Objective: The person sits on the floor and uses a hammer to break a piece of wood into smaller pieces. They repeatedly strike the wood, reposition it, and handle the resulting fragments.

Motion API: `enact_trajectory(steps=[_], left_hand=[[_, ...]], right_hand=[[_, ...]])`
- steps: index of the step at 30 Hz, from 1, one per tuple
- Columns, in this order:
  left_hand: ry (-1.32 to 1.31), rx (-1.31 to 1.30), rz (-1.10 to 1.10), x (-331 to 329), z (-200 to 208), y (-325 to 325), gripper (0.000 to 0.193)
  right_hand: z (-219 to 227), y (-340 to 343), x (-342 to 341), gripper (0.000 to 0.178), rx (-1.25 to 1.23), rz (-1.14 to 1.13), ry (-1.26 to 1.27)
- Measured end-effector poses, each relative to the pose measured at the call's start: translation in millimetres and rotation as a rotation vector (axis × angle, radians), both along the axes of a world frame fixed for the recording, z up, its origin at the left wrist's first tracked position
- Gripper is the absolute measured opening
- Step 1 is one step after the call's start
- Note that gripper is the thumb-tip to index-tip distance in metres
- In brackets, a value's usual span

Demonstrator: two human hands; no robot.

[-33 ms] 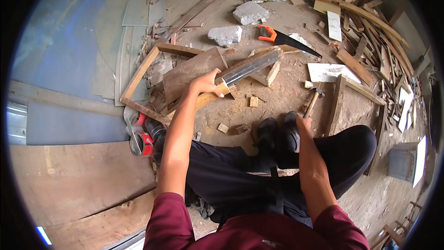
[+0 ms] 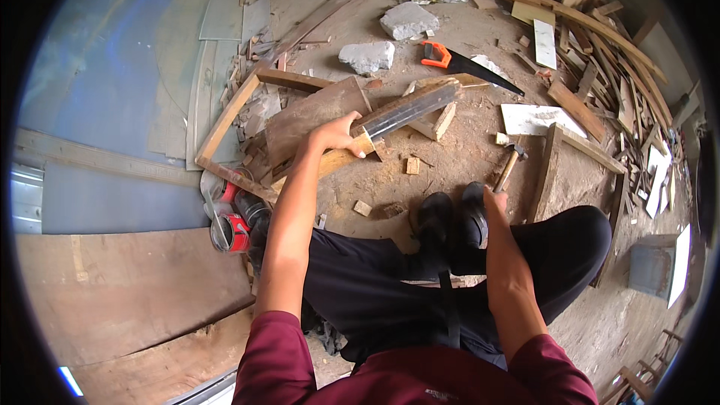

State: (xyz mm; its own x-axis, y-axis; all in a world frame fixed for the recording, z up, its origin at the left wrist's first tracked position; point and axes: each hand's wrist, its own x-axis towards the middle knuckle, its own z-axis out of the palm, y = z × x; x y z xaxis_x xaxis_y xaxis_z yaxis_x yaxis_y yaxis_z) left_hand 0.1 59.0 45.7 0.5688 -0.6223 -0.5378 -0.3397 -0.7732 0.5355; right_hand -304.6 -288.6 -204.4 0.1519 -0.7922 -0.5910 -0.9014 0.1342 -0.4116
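My left hand (image 2: 339, 137) is closed round a wooden beam (image 2: 415, 110) lying slantwise in front of me. A dark strip covers part of the beam, while the wood near my fingers is pale. Beneath and behind it sits a brown wooden board (image 2: 311, 122). In my right hand (image 2: 493, 201) is a hammer (image 2: 509, 168), gripped low on its wooden handle, with the head pointing away from me beside my right shoe. The hammer is apart from the beam. A small wood block (image 2: 412, 166) lies on the floor between beam and shoes.
A handsaw (image 2: 471, 66) with an orange handle lies beyond the beam, near two grey stone lumps (image 2: 367, 57). An angled wooden frame (image 2: 229, 120) stands left, with red cans (image 2: 236, 233) close to my leg. Scrap wood (image 2: 622, 82) is heaped at right, near another frame (image 2: 547, 169).
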Motion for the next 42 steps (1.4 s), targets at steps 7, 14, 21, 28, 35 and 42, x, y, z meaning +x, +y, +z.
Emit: enact_trajectory(steps=[7,14,21,28,35,42], left_hand=[[-0.084,0.061,-0.166,42,-3,-14,0.113],[0.056,-0.052,0.047,67,12,-3,0.085],[-0.423,-0.319,0.25,27,-4,21,0.067],[-0.77,-0.905,1.359,-37,-32,129,0.03],[-0.308,-0.734,1.511,-57,-73,180,0.051],[-0.268,-0.85,1.56,-68,-74,160,0.051]], right_hand=[[-9,-10,19,0.103,-0.389,-0.11,0.117],[60,17,83,0.083,-1.072,0.398,-0.574],[148,120,165,0.065,-0.718,0.618,-1.032],[215,198,205,0.062,-0.228,0.627,-1.196],[203,216,210,0.045,-0.282,0.731,-1.022],[183,210,218,0.046,-0.44,0.714,-1.006]])
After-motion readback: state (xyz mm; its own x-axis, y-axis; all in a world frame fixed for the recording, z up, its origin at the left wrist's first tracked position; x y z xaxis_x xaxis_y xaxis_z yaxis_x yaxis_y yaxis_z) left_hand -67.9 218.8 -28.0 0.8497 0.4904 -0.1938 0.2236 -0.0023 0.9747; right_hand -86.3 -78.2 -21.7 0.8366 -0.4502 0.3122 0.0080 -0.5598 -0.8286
